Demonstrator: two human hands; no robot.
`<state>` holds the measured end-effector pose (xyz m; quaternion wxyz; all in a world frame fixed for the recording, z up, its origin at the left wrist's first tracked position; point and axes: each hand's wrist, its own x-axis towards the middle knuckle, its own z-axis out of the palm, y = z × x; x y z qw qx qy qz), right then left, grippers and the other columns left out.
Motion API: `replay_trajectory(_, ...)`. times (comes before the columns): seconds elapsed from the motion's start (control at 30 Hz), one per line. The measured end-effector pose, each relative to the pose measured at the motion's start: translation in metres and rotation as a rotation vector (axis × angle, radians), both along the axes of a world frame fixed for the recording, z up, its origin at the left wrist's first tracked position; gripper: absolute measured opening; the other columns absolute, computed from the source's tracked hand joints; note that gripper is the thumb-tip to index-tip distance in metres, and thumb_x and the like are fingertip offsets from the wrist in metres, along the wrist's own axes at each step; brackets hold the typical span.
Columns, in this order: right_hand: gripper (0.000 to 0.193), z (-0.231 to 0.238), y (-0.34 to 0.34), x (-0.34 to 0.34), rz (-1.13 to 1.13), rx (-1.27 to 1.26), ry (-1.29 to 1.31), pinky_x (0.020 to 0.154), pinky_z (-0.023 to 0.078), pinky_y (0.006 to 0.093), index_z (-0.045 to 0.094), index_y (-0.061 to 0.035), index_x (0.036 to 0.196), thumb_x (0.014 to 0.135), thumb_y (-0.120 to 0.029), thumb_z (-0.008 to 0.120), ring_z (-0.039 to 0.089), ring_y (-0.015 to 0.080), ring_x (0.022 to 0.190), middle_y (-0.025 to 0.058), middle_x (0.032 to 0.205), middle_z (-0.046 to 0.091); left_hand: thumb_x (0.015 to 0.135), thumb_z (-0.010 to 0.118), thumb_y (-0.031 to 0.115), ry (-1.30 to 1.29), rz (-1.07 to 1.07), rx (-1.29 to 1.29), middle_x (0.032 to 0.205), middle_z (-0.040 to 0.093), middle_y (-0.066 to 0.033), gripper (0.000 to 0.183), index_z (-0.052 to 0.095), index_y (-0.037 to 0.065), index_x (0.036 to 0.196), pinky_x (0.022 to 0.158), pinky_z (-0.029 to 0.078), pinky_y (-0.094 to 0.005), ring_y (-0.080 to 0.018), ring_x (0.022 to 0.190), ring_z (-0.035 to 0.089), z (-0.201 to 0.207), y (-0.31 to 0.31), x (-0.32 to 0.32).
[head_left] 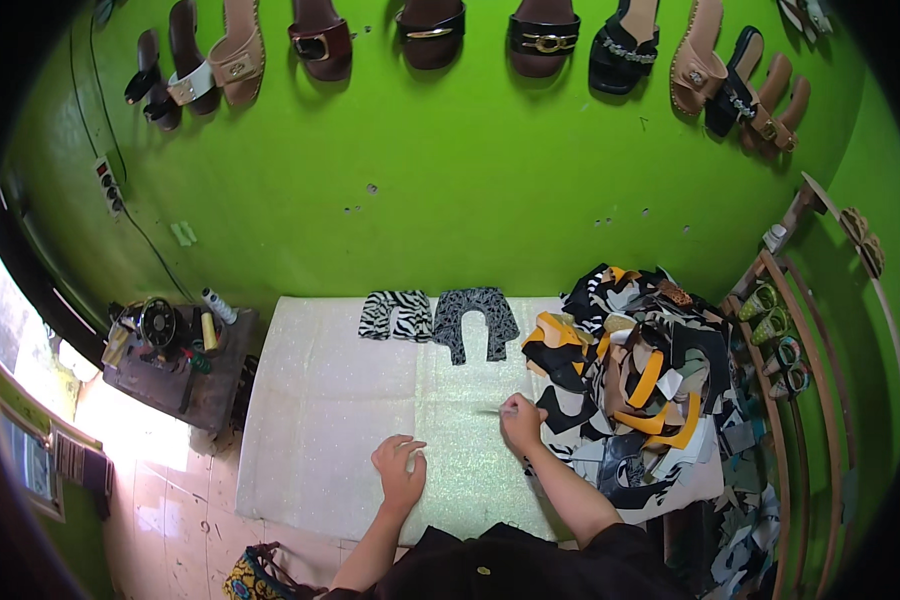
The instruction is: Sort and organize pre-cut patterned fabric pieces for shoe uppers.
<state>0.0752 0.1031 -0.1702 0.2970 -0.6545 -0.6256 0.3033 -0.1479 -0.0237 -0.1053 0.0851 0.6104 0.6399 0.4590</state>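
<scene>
A pale, glittery sheet (320,420) covers the table in front of me. My left hand (398,468) lies on it with the fingers stretched out and nothing in them. To its right, my right hand (522,424) is closed around a thin, pen-like stick (486,411) that points left over the sheet; its exact kind is too small to tell. Beyond my hands, by the wall, lie a zebra-striped cut piece (412,318) and a grey-and-black patterned U-shaped piece (452,318), side by side.
A heap of cut scraps (645,365) in black, yellow and animal prints covers the table's right side. A sewing machine (157,325) with thread spools stands at the left. Sandals (430,35) hang along the green wall. A wooden rack (770,400) rises at the right.
</scene>
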Motion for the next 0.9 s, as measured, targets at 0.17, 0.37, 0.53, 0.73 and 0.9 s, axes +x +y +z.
replay_trajectory(0.17, 0.018, 0.063, -0.046, -0.011, 0.169, 0.469, 0.070, 0.096, 0.021, 0.0422, 0.059, -0.0118, 0.069, 0.062, 0.004, 0.055, 0.043, 0.0278, 0.120, 0.0035, 0.100, 0.062, 0.069, 0.064, 0.006, -0.062, -0.044, 0.066, 0.099, 0.057, -0.0101, 0.023, 0.063, 0.009, 0.092, 0.088, 0.036, -0.0387, -0.0278, 0.099, 0.050, 0.015, -0.001, -0.001)
replay_trajectory(0.37, 0.014, 0.092, -0.081, -0.007, 0.231, 0.356, 0.066, 0.094, 0.024, 0.0407, 0.060, -0.0124, 0.073, 0.063, -0.002, 0.061, 0.053, 0.0228, 0.104, 0.0007, 0.093, 0.063, 0.069, 0.071, 0.018, 0.045, -0.557, -0.054, 0.105, 0.058, -0.0081, 0.044, 0.059, 0.009, 0.110, 0.089, 0.037, -0.0380, -0.0268, 0.102, 0.052, 0.030, 0.012, 0.019)
replay_trajectory(0.53, 0.014, 0.067, -0.100, 0.035, 0.034, 0.223, -0.131, 0.081, 0.033, 0.0368, 0.063, -0.0094, 0.084, 0.074, -0.018, 0.065, 0.058, 0.0222, 0.068, 0.0056, 0.072, 0.063, 0.075, 0.068, 0.021, -0.007, -0.486, -0.139, 0.105, 0.059, -0.0100, 0.042, 0.056, 0.008, 0.113, 0.088, 0.038, -0.0387, -0.0271, 0.100, 0.054, 0.007, 0.012, 0.049)
replay_trajectory(0.73, 0.048, 0.047, -0.107, 0.126, -0.393, 0.186, -0.402, 0.088, 0.033, 0.0448, 0.052, -0.0086, 0.116, 0.072, -0.023, 0.065, 0.052, 0.0312, 0.099, 0.0143, 0.105, 0.058, 0.076, 0.066, 0.022, -0.002, -0.691, -0.287, 0.100, 0.061, -0.0127, 0.038, 0.057, 0.007, 0.110, 0.080, 0.042, -0.0390, -0.0278, 0.094, 0.058, -0.048, 0.025, 0.097)
replay_trajectory(0.9, 0.051, 0.046, -0.130, 0.130, -0.392, 0.085, -0.426, 0.094, 0.027, 0.0476, 0.049, -0.0120, 0.118, 0.070, -0.020, 0.065, 0.042, 0.0312, 0.112, 0.0129, 0.118, 0.046, 0.070, 0.072, 0.032, 0.158, -0.689, -0.461, 0.118, 0.050, -0.0088, 0.063, 0.047, 0.014, 0.125, 0.084, 0.037, -0.0441, -0.0277, 0.109, 0.047, -0.060, 0.037, 0.154)
